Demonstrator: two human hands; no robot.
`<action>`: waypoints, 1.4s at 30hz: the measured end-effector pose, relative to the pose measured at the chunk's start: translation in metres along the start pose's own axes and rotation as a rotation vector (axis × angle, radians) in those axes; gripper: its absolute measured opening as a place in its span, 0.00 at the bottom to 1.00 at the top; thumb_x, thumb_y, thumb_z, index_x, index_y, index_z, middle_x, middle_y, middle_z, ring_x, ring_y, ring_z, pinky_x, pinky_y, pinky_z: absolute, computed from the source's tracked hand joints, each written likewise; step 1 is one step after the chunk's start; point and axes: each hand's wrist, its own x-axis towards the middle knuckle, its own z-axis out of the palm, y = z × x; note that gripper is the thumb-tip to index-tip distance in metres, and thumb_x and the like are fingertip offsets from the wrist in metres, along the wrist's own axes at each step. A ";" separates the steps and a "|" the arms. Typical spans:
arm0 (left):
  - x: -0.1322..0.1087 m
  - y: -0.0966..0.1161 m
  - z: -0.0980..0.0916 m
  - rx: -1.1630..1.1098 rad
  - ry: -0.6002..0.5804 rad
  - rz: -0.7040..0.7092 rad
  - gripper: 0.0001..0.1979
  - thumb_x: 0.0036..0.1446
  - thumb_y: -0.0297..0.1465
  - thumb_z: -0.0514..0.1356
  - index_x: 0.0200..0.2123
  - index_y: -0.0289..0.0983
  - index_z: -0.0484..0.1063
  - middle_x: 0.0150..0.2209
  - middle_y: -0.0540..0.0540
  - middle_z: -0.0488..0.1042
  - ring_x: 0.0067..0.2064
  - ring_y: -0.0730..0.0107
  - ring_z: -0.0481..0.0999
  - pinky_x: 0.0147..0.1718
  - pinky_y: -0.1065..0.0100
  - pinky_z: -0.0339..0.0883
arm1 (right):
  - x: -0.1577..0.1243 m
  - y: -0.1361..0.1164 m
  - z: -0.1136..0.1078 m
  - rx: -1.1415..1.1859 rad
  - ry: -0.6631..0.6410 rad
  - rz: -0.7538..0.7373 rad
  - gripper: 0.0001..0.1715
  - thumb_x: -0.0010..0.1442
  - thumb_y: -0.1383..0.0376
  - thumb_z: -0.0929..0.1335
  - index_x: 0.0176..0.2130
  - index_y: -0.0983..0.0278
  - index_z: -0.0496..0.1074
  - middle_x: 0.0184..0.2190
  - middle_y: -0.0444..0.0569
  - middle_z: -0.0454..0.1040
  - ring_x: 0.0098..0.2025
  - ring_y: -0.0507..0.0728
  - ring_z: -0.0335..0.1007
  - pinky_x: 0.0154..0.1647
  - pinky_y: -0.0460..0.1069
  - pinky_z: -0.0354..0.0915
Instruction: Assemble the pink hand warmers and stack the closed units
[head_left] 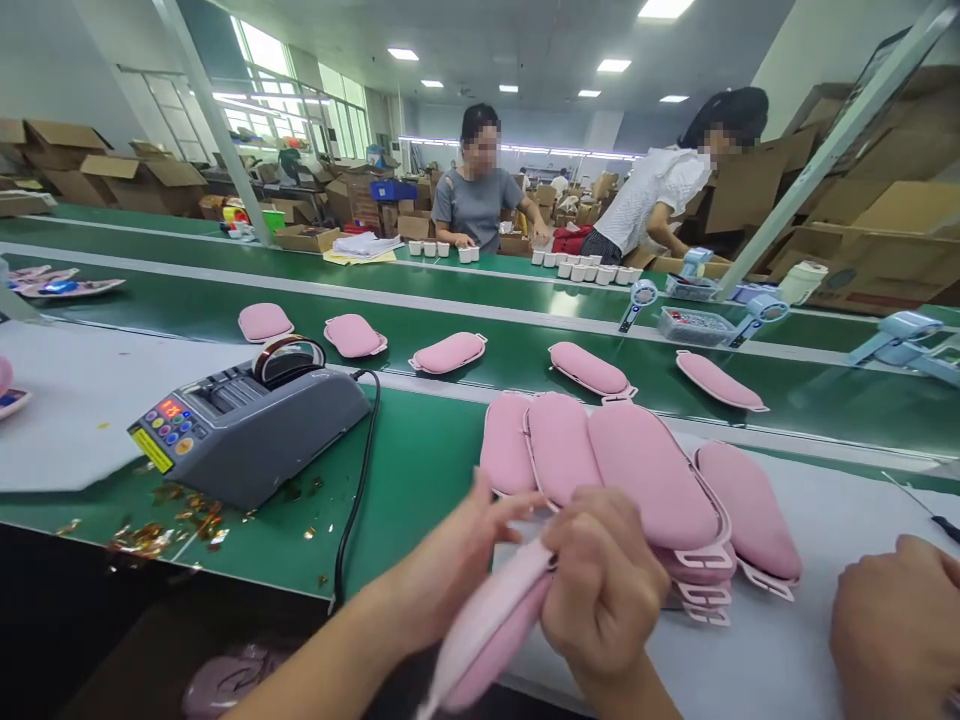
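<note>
A pink padded oval piece point(491, 635) with a pale rim is held on edge, tilted, low in the middle of the head view. My right hand point(600, 590) is closed around its upper end, fingers curled in. Against the piece's far side lies my left hand point(461, 560), thumb raised and fingers stretched toward the right hand; some of its fingers are hidden. Just beyond both hands, similar pink padded pieces point(652, 475) with slotted end tabs overlap in a pile on a white sheet point(772, 640).
A grey tape dispenser point(259, 430) with a black cable point(360, 500) stands left, near amber tape scraps point(150, 535). More pink pieces point(450, 352) line the green belt point(517, 335). Another person's hand point(896, 625) is at right, near a screwdriver point(930, 515). Two people work opposite.
</note>
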 end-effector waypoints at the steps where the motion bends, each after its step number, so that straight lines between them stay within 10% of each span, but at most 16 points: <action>1: -0.008 0.006 -0.003 0.078 -0.016 0.026 0.39 0.51 0.62 0.46 0.55 0.42 0.68 0.46 0.42 0.70 0.48 0.56 0.72 0.48 0.57 0.67 | -0.003 0.003 0.000 -0.086 0.053 0.042 0.15 0.60 0.77 0.58 0.25 0.62 0.60 0.20 0.43 0.61 0.26 0.52 0.57 0.31 0.51 0.54; 6: -0.049 0.006 -0.034 0.797 0.075 0.305 0.21 0.54 0.43 0.62 0.51 0.44 0.73 0.47 0.42 0.72 0.47 0.58 0.71 0.49 0.63 0.65 | -0.022 0.003 0.000 -0.279 -0.013 0.099 0.16 0.61 0.76 0.61 0.25 0.62 0.61 0.19 0.43 0.61 0.25 0.53 0.55 0.31 0.51 0.52; 13: -0.061 -0.031 -0.085 0.718 0.194 0.471 0.18 0.57 0.44 0.58 0.47 0.46 0.76 0.39 0.43 0.73 0.37 0.65 0.75 0.34 0.67 0.70 | -0.074 0.003 -0.024 -0.407 -0.461 -0.078 0.19 0.65 0.57 0.63 0.48 0.68 0.70 0.39 0.55 0.76 0.40 0.61 0.69 0.43 0.54 0.57; 18: -0.053 -0.043 -0.060 0.937 0.310 0.469 0.14 0.60 0.28 0.56 0.49 0.42 0.73 0.46 0.44 0.77 0.49 0.64 0.74 0.49 0.66 0.68 | -0.093 -0.004 -0.037 -0.427 -0.354 0.108 0.13 0.64 0.61 0.65 0.46 0.64 0.71 0.36 0.52 0.76 0.39 0.60 0.69 0.43 0.53 0.62; 24: -0.042 -0.068 -0.033 1.059 0.557 0.697 0.14 0.57 0.32 0.61 0.48 0.42 0.70 0.43 0.47 0.78 0.44 0.64 0.76 0.45 0.66 0.69 | -0.098 -0.015 -0.024 -0.419 -0.235 0.371 0.12 0.65 0.60 0.64 0.46 0.62 0.70 0.40 0.52 0.75 0.42 0.60 0.70 0.44 0.54 0.62; 30: -0.030 -0.081 -0.027 1.090 0.763 0.731 0.12 0.56 0.24 0.57 0.43 0.42 0.69 0.39 0.48 0.76 0.41 0.65 0.74 0.41 0.64 0.66 | -0.096 -0.007 -0.011 -0.479 -0.177 0.321 0.09 0.62 0.68 0.63 0.44 0.63 0.70 0.37 0.52 0.74 0.39 0.59 0.70 0.44 0.53 0.59; 42: -0.028 -0.089 -0.014 1.537 0.731 0.767 0.14 0.57 0.25 0.52 0.48 0.34 0.63 0.45 0.39 0.63 0.47 0.58 0.62 0.50 0.56 0.49 | -0.113 0.005 -0.024 -0.442 -0.183 0.249 0.15 0.59 0.60 0.66 0.47 0.49 0.72 0.37 0.48 0.78 0.44 0.64 0.73 0.44 0.58 0.66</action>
